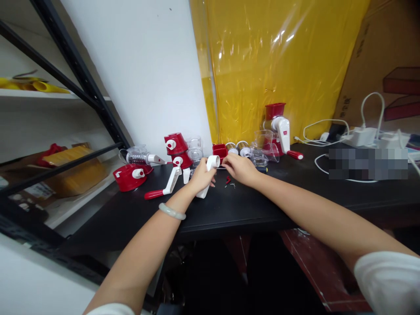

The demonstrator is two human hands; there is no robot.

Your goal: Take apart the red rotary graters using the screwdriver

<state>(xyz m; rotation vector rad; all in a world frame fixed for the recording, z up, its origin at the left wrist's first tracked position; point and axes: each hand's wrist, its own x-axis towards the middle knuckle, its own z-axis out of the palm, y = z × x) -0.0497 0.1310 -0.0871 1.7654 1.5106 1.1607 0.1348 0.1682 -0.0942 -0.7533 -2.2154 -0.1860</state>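
White sleeve [390, 282], foreground right. Left hand [201, 178] wraps a white part [213, 162] above the table [236, 212], between front and back edges; right hand [242, 168] bunches at its end, hold unclear. Red bit [229, 179] lies loose, apparently unfitted. Grater [282, 131] stands assembled near back edge.

free: black table [229, 212] front centre | blocked: red housings [123, 180] left, white cables [373, 93] right

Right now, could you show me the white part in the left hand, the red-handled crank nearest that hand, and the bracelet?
White part [211, 164]: head view, on its round end.
Red-handled crank [171, 180]: head view, on its white arm.
Bracelet [172, 212]: head view, on its band.
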